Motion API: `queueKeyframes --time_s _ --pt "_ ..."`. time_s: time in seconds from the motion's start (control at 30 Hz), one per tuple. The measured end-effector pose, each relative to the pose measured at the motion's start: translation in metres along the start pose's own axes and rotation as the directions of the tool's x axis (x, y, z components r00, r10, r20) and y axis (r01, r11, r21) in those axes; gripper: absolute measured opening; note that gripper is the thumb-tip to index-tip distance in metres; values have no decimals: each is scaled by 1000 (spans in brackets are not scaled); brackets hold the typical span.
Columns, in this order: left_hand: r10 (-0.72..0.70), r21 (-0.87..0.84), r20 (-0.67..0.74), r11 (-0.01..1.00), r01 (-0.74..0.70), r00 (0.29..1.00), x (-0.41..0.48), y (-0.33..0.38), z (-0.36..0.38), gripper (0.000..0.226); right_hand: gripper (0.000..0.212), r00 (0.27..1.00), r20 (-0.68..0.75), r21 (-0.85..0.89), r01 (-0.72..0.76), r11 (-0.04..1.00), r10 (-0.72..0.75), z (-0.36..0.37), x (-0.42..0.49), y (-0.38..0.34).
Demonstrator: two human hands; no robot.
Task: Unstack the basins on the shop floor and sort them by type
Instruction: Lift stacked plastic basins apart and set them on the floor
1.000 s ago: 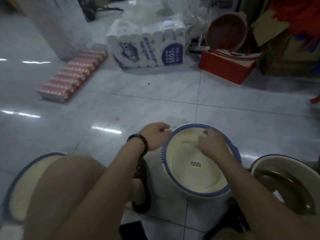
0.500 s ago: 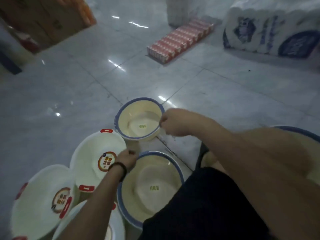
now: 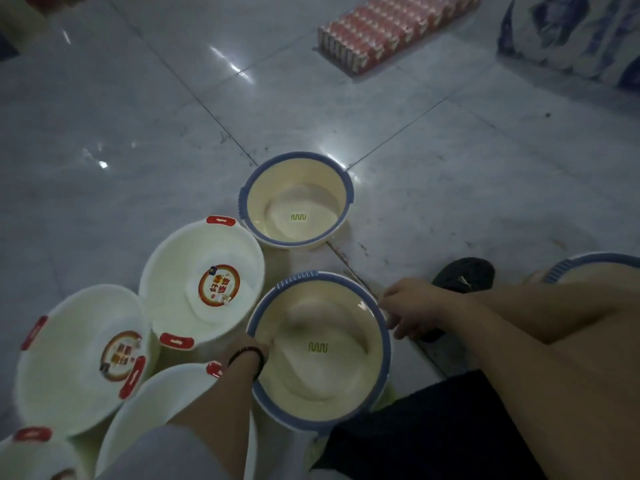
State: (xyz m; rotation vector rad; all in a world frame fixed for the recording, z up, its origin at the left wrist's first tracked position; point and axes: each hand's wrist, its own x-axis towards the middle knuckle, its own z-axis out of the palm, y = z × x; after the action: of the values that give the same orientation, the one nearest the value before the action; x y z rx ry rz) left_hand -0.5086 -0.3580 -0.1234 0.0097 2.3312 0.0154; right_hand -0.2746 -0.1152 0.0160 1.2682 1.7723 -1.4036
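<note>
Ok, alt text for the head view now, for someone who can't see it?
A crouching person's left hand rests on the left rim of a large blue-rimmed basin, right hand beside its right rim. A smaller blue-rimmed basin sits beyond; white red-handled basins cluster left.

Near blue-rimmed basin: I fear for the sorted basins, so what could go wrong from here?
The left hand grips the near blue-rimmed basin by one side of its rim only, while the right hand holds nothing; lifted so, it may tilt. It sits tight beside a white basin, which a lift could knock.
</note>
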Motion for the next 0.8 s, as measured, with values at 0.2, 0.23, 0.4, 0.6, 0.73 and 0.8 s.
queueKeyframes --time_s 0.2,0.23,0.4,0.6,0.73,0.8 --pt "179 -230 -36 956 -183 983 -19 40 -32 37 38 994 -108 -142 -46 989 31 -15 -4 21" --pt "205 -244 -58 946 -213 977 -28 49 -41 35 37 990 -139 -127 -45 991 27 -17 -7 19" --pt "326 -414 -143 838 -356 934 -68 104 -96 29 37 872 -490 144 93 985 -11 -54 -29 10" --pt "566 -501 -259 614 -610 783 -171 205 -177 29 25 642 -757 464 393 794 125 -149 -81 24" --pt "754 -636 -265 332 -696 601 -279 279 -194 39 17 404 -871 469 511 720 280 -207 -145 67" --pt "816 -714 -264 193 -673 514 -329 302 -171 56 23 291 -869 494 560 665 400 -219 -176 90"
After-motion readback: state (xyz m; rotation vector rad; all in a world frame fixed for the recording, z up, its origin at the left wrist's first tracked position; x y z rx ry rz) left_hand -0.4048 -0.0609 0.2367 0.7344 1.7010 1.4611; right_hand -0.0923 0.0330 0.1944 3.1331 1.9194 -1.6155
